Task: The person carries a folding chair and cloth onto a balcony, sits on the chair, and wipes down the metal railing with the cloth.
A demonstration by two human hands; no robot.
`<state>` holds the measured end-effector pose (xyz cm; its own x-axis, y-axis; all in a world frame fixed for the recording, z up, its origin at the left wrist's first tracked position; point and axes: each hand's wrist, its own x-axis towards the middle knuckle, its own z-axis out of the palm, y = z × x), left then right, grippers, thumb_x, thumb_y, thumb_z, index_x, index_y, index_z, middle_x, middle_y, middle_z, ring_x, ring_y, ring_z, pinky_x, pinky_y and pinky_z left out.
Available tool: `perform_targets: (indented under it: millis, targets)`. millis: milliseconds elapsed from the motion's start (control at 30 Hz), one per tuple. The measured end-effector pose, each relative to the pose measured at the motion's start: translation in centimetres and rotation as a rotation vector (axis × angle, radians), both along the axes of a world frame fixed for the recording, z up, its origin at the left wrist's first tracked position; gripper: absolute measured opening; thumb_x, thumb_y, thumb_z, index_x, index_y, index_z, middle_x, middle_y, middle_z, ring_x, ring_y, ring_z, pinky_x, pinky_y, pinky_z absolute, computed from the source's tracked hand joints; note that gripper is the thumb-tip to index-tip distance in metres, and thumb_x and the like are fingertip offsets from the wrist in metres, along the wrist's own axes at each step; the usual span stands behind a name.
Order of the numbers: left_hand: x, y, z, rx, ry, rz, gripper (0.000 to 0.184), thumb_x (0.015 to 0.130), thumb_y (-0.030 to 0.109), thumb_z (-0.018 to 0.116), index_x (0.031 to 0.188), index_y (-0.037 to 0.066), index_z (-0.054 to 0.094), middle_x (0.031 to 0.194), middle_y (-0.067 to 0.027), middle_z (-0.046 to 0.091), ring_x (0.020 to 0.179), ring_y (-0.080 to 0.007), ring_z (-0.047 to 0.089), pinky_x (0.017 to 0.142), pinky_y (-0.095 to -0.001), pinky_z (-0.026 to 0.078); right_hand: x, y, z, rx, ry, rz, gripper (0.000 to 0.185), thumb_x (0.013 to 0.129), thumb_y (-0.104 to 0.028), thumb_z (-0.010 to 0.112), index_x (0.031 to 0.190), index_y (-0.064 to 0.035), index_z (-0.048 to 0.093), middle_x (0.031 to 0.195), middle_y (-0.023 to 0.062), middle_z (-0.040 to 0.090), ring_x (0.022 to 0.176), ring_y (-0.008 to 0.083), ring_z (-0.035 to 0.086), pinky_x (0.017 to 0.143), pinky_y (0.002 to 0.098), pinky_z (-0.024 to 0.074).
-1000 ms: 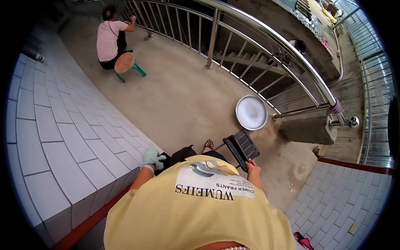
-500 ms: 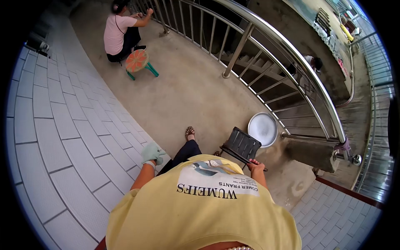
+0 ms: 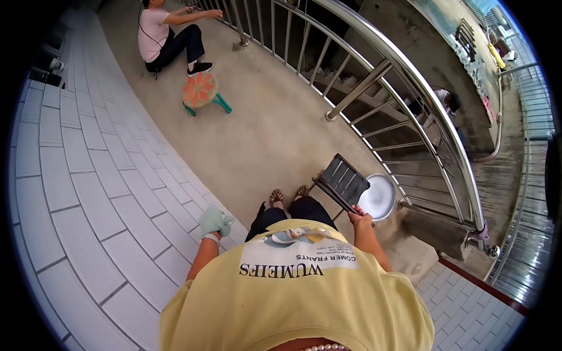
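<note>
My left hand (image 3: 216,235) hangs low beside the tiled wall, closed round a bunched pale green cloth (image 3: 214,220) that hides most of its fingers. At my right side, my right hand (image 3: 359,218) grips the edge rail of a small dark slatted chair (image 3: 345,176). The chair is tilted, and part of it overlaps a round silvery basin (image 3: 377,199) on the floor behind it. Whether the chair's legs touch the floor I cannot tell.
A curved metal railing (image 3: 374,76) runs along the right, above stairs where another person (image 3: 440,102) is partly visible. Ahead, a person in a pink shirt (image 3: 155,29) sits low by the railing. Near them stands a round stool with green legs (image 3: 199,89). White tiles (image 3: 88,193) cover the left wall.
My view has moved slightly, and both my feet now show. The chair has turned and now overlaps the basin. The seated person's leg has come into fuller view.
</note>
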<state>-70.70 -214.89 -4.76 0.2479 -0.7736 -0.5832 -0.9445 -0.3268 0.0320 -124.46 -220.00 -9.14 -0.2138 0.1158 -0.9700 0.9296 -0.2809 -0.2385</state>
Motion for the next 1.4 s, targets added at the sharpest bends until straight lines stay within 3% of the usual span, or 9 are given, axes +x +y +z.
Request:
perform_targets:
  millis: [167, 333, 533, 700, 933, 1067, 1133, 1333, 1400]
  targets:
    - [-2.7, -4.2, 5.2, 0.211, -0.060, -0.149, 0.029, 0.063, 0.036, 0.072, 0.084, 0.016, 0.069, 0.086, -0.0088, 0.065, 0.081, -0.0281, 0.063, 0.067, -0.0362, 0.050, 0.6, -5.3, -1.4, -0.072, -0.062, -0.010, 0.025, 0.092, -0.026, 0.029, 0.072, -0.0117, 0.034, 0.063, 0.0034, 0.043, 0.057, 0.0177, 0.043, 0.071, 0.0402, 0.0450]
    - [-4.3, -10.4, 8.1, 0.089, -0.114, -0.264, 0.024, 0.068, 0.032, 0.071, 0.079, 0.011, 0.067, 0.079, -0.0108, 0.065, 0.079, -0.0291, 0.063, 0.065, -0.0373, 0.050, 0.6, -10.1, -2.6, -0.075, -0.087, 0.092, 0.030, 0.092, -0.020, 0.028, 0.064, -0.0117, 0.035, 0.059, 0.0032, 0.044, 0.057, 0.0181, 0.045, 0.072, 0.0399, 0.0449]
    - [-5.0, -18.9, 8.6, 0.045, 0.007, 0.045, 0.025, 0.064, 0.023, 0.074, 0.087, 0.013, 0.069, 0.088, -0.0067, 0.067, 0.080, -0.0269, 0.064, 0.067, -0.0364, 0.051, 0.8, -12.6, -4.3, -0.101, -0.103, 0.097, 0.040, 0.097, -0.038, 0.026, 0.073, -0.0092, 0.039, 0.069, 0.0052, 0.049, 0.064, 0.0205, 0.050, 0.075, 0.0431, 0.0453]
    - [-7.6, -26.9, 12.2, -0.090, -0.103, -0.253, 0.025, 0.062, 0.027, 0.073, 0.075, 0.008, 0.066, 0.078, -0.0120, 0.066, 0.074, -0.0302, 0.064, 0.065, -0.0390, 0.050, 1.7, -12.6, -4.6, -0.040, -0.081, 0.079, 0.028, 0.093, -0.032, 0.036, 0.077, -0.0091, 0.041, 0.070, 0.0045, 0.048, 0.068, 0.0190, 0.051, 0.076, 0.0414, 0.0455]
    - [-7.4, -40.8, 9.4, -0.478, -0.055, -0.582, 0.032, 0.061, 0.030, 0.071, 0.077, 0.006, 0.057, 0.076, -0.0146, 0.061, 0.071, -0.0344, 0.062, 0.061, -0.0422, 0.048, 4.6, -13.2, -5.0, -0.035, -0.046, -0.085, 0.037, 0.095, -0.040, 0.034, 0.073, -0.0111, 0.040, 0.068, 0.0036, 0.047, 0.063, 0.0177, 0.048, 0.075, 0.0395, 0.0454]
    - [-12.5, -51.2, 14.9, -0.608, 0.111, -0.899, 0.026, 0.070, 0.024, 0.068, 0.084, 0.008, 0.055, 0.079, -0.0109, 0.059, 0.072, -0.0288, 0.059, 0.062, -0.0394, 0.048, 7.8, -13.5, -3.6, 0.025, 0.026, -0.174, 0.042, 0.095, -0.045, 0.035, 0.069, -0.0116, 0.039, 0.064, 0.0033, 0.046, 0.062, 0.0179, 0.047, 0.074, 0.0390, 0.0452]
    - [-15.4, -56.0, 19.1, -0.628, 0.293, -1.006, 0.027, 0.071, 0.025, 0.068, 0.087, 0.008, 0.055, 0.081, -0.0082, 0.059, 0.075, -0.0270, 0.059, 0.061, -0.0384, 0.048, 10.2, -14.1, -2.7, 0.044, 0.049, -0.218, 0.034, 0.094, -0.033, 0.033, 0.068, -0.0126, 0.039, 0.064, 0.0032, 0.046, 0.063, 0.0187, 0.048, 0.077, 0.0408, 0.0443]
    - [-23.5, -69.3, 23.1, -1.070, 0.533, -1.237, 0.019, 0.075, 0.015, 0.068, 0.086, 0.007, 0.055, 0.076, -0.0082, 0.055, 0.074, -0.0217, 0.058, 0.058, -0.0319, 0.047, 15.2, -17.2, 1.8, 0.084, 0.099, -0.338, 0.043, 0.096, -0.036, 0.032, 0.060, -0.0136, 0.036, 0.057, 0.0013, 0.042, 0.059, 0.0174, 0.045, 0.071, 0.0371, 0.0431]
    - [-26.7, -73.5, 21.3, -0.546, 1.425, -0.700, 0.009, 0.081, 0.009, 0.060, 0.084, 0.005, 0.052, 0.074, -0.0080, 0.052, 0.070, -0.0207, 0.056, 0.058, -0.0309, 0.047, 16.7, -18.1, 3.4, 0.074, 0.096, -0.394, 0.043, 0.096, -0.035, 0.033, 0.059, -0.0135, 0.035, 0.057, 0.0013, 0.041, 0.056, 0.0165, 0.042, 0.069, 0.0360, 0.0424]
